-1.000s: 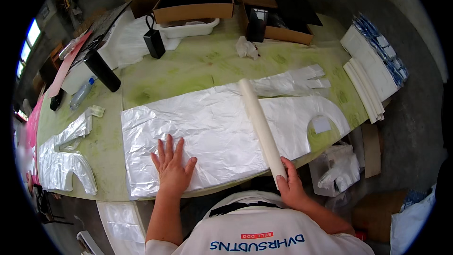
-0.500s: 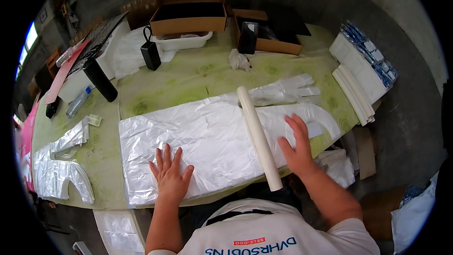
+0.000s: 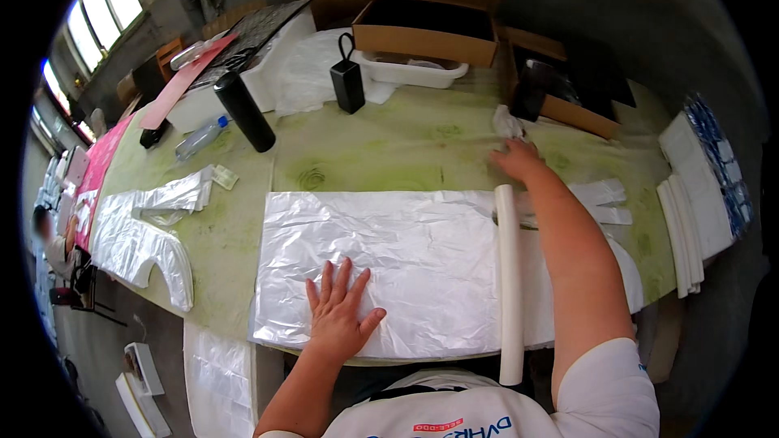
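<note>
My left hand point(image 3: 341, 320) lies flat with spread fingers on a shiny white plastic sheet point(image 3: 430, 276), an apron-like garment with strap-like ends at its right. Across the sheet's right part rests a long cream-white roller tube point(image 3: 509, 292), its near end jutting past the table edge. My right hand point(image 3: 517, 160) stretches over the right part of the garment towards the far side. Its fingers are a little apart and lie close to a crumpled white wad point(image 3: 507, 123); whether they touch it, I cannot tell. My right forearm covers part of the garment's strips.
A similar folded plastic garment point(image 3: 134, 227) lies at the left. Behind stand a black cylinder point(image 3: 245, 112), a plastic bottle point(image 3: 201, 139), a black looped box point(image 3: 347, 85), and an open carton point(image 3: 422, 32). More white tubes point(image 3: 682, 235) and a stack of blue packets point(image 3: 718, 162) sit at the right.
My right hand has moved from beside the tube to the crumpled wad farther back. My left hand stays flat on the sheet. The view has turned left.
</note>
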`<action>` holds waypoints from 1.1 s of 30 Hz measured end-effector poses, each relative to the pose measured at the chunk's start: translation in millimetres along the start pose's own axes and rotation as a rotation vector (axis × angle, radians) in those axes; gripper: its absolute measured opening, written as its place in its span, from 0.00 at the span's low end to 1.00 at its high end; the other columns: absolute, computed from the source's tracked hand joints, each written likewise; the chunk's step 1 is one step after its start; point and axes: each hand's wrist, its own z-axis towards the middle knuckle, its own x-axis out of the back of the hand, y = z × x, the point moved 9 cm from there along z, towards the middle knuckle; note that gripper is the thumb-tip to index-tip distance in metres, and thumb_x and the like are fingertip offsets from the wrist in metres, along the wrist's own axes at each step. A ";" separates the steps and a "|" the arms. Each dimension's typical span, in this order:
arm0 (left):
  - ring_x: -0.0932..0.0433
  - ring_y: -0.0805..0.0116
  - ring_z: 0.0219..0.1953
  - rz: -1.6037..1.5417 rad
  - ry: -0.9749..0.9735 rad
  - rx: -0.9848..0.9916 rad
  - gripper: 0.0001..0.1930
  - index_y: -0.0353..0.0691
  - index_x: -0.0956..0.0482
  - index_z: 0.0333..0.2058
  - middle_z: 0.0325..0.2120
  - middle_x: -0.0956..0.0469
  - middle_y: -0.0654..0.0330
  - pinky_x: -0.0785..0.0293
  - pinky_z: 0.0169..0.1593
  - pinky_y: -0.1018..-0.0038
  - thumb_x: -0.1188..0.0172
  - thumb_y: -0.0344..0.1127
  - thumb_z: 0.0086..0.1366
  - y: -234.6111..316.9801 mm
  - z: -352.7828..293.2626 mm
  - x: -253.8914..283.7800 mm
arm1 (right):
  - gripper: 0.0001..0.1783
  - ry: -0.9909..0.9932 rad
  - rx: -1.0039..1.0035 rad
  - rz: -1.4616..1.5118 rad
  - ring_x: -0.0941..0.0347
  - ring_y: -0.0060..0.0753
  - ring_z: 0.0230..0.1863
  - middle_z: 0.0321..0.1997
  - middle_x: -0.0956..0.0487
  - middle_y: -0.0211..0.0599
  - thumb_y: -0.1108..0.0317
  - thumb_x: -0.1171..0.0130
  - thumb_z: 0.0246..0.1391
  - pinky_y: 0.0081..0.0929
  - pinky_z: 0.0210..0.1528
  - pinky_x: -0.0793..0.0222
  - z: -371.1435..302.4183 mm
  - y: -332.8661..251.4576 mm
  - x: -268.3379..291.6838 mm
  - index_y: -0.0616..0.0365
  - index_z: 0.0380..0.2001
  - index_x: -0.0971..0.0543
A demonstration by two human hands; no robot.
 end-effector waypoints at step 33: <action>0.55 0.65 0.76 -2.133 -0.022 0.025 0.40 0.51 0.56 0.75 0.76 0.55 0.65 0.61 0.76 0.63 0.71 0.69 0.74 145.9 -38.7 -14.7 | 0.37 0.039 0.983 0.759 0.68 0.55 0.81 0.81 0.58 0.55 0.53 0.65 0.73 0.46 0.78 0.70 -460.1 -166.4 41.0 0.71 0.74 0.52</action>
